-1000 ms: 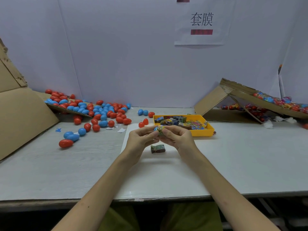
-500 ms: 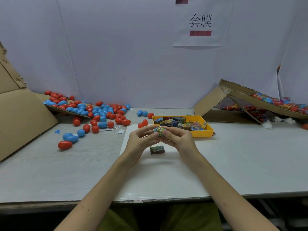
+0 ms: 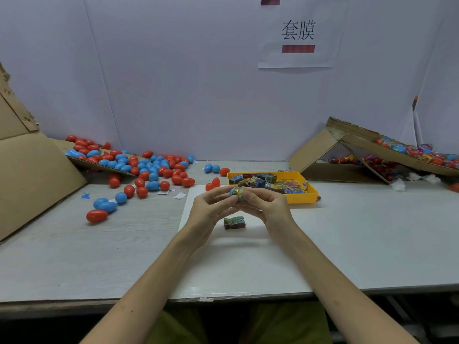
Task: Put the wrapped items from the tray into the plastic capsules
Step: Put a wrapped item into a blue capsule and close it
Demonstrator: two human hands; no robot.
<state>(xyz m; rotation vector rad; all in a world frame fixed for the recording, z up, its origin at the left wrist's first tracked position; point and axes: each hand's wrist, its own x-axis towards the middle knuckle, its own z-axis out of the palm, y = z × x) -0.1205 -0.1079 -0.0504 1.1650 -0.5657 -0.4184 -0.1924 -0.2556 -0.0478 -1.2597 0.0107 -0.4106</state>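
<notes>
Containers first. One yellow tray [image 3: 302, 198] sits right of centre on the surface [image 3: 372, 234], just beyond the hands. It holds a jumble of wrapped items [image 3: 269, 182], overlapping too much to count.

One cardboard box [image 3: 315, 150] at far right lies tipped and open. A spill of red and blue pieces in shiny film [image 3: 407, 151] lies on its sloping flap, with more underneath. They are too small to count.

One cardboard flap [image 3: 99, 165] at far left carries part of a heap of red and blue capsules [image 3: 149, 167]. The rest spreads onto the surface, several dozen in all.

Strays:
- Left of the tray's far corner: two blue [image 3: 211, 168], one red [image 3: 224, 171].
- Nearer the hands: a red pair [image 3: 212, 184].
- Near left: three blue [image 3: 108, 204], one red [image 3: 96, 216].

Hands: the left hand [image 3: 211, 209] pinches one blue capsule [image 3: 233, 191] at the fingertips. The right hand [image 3: 269, 207] pinches a green-yellow wrapped item [image 3: 240, 193] against it. I cannot tell how far in it sits.

One loose wrapped item [image 3: 234, 222] lies on the surface below the hands. One paper sign [image 3: 298, 33] hangs on the back wall.
</notes>
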